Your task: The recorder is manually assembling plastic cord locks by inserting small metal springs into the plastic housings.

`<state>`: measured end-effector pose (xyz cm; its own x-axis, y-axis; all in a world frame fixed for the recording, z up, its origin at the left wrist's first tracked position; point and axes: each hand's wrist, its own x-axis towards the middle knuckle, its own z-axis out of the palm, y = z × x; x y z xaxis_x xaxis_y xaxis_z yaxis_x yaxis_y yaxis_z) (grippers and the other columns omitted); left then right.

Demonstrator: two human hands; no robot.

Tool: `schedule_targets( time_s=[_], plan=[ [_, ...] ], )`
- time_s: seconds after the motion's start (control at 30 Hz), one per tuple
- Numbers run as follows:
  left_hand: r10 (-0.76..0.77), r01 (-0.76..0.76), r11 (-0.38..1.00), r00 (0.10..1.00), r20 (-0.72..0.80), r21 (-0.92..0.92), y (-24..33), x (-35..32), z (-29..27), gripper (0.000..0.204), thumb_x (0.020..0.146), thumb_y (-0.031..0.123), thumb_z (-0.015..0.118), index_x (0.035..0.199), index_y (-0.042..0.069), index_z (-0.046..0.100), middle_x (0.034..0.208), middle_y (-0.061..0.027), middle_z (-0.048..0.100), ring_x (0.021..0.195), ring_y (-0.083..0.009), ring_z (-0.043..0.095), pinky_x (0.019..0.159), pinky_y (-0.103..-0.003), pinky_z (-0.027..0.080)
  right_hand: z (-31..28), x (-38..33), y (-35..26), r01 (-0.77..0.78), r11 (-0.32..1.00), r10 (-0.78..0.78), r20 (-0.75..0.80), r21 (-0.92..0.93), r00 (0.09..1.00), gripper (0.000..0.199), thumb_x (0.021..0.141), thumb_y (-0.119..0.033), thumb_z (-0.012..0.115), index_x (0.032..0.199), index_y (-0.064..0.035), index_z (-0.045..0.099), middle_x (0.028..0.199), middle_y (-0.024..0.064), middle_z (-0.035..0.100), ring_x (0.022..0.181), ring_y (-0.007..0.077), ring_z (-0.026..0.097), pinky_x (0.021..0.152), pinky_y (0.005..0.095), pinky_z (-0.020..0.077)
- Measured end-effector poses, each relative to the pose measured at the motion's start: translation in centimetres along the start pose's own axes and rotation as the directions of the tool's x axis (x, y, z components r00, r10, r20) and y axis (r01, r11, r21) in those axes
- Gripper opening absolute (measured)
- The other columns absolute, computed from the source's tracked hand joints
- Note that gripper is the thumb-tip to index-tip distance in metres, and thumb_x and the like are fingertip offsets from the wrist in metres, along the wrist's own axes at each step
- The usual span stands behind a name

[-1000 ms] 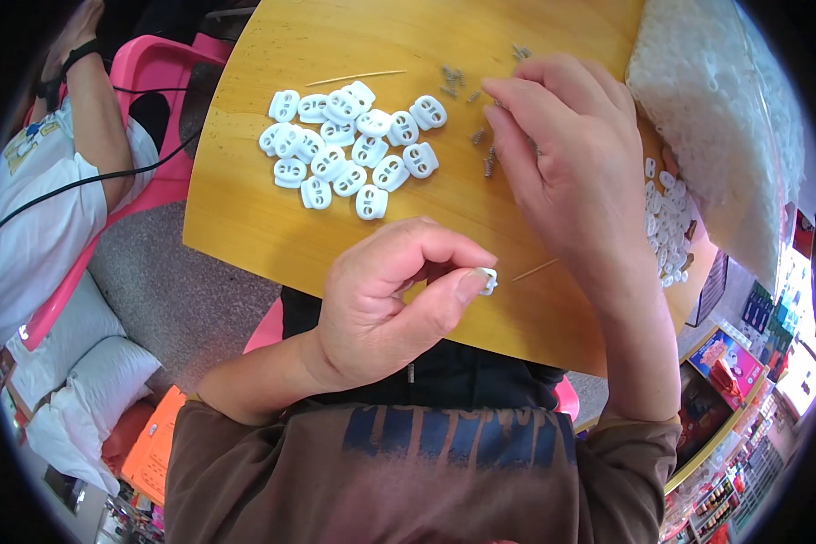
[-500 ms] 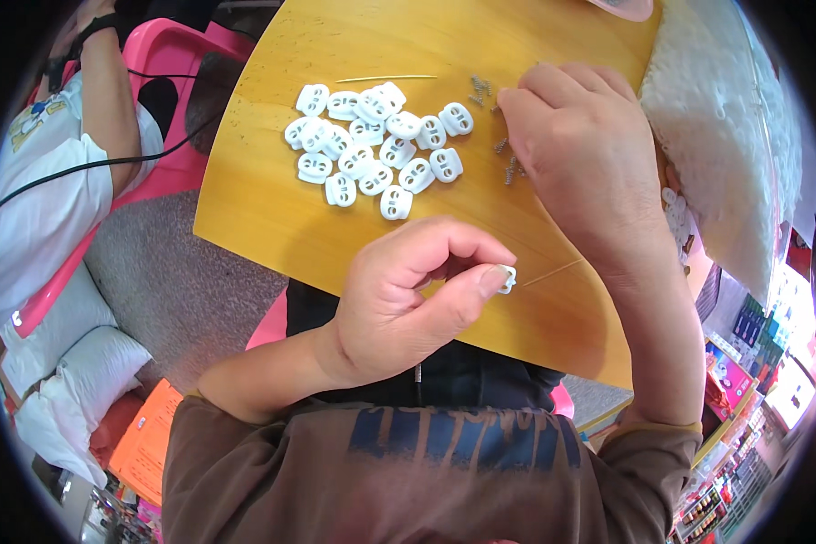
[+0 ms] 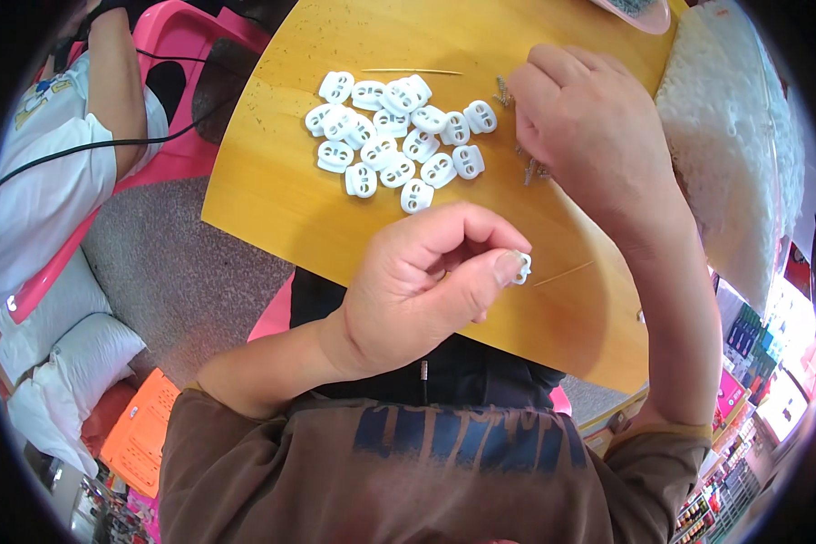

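Observation:
My left hand pinches a small white plastic cord lock part between thumb and forefinger, just above the table's near edge. My right hand is over the small metal springs, palm down with curled fingers; its fingertips are hidden, so whatever they grip does not show. Left of it lies a loose cluster of white two-holed cord locks. One thin wooden stick rests beyond the cluster. A second thin stick lies right of the part in my left hand.
The yellow wooden table has a curved edge. A large clear bag of white pieces bulges at the right. A pink dish sits at the far edge. At the left, another person's arm shows beside a pink chair.
The view has shifted slightly, moving the table and cord locks to the right in the picture. My right hand remains over the springs, and my left still pinches the white part.

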<state>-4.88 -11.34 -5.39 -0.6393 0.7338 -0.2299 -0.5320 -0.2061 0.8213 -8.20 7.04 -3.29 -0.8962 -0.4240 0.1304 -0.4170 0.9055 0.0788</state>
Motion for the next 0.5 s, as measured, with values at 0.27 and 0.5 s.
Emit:
schedule_targets(
  time_s=[0.27,0.5],
  plan=[
    [-0.049,0.041,0.984,0.998,-0.046,-0.176,0.6,0.0,0.1,0.012,0.082,0.005,0.047,0.091,-0.002,0.051,0.073,-0.0064,0.054,0.050,-0.0077,0.047,0.047,-0.018,0.039,-1.6,-3.4,-0.4,-0.262,0.753,0.419,-0.133,0.604,0.898,0.009,0.071,0.004,0.054,0.080,0.0012,0.053,0.074,0.0043,0.051,0.072,0.0118,0.052,0.061,0.0218,0.0401],
    [-0.038,0.035,0.995,0.999,-0.034,-0.097,-0.2,-0.1,1.0,0.014,0.082,0.004,0.047,0.094,-0.002,0.050,0.075,-0.0047,0.053,0.053,-0.0060,0.046,0.049,-0.017,0.039,-2.2,-9.2,-3.6,-0.263,-0.045,0.592,0.238,0.964,0.770,0.006,0.073,-0.002,0.054,0.078,0.0003,0.051,0.079,0.0064,0.048,0.068,0.0103,0.047,0.062,0.0204,0.0378]
  ],
)
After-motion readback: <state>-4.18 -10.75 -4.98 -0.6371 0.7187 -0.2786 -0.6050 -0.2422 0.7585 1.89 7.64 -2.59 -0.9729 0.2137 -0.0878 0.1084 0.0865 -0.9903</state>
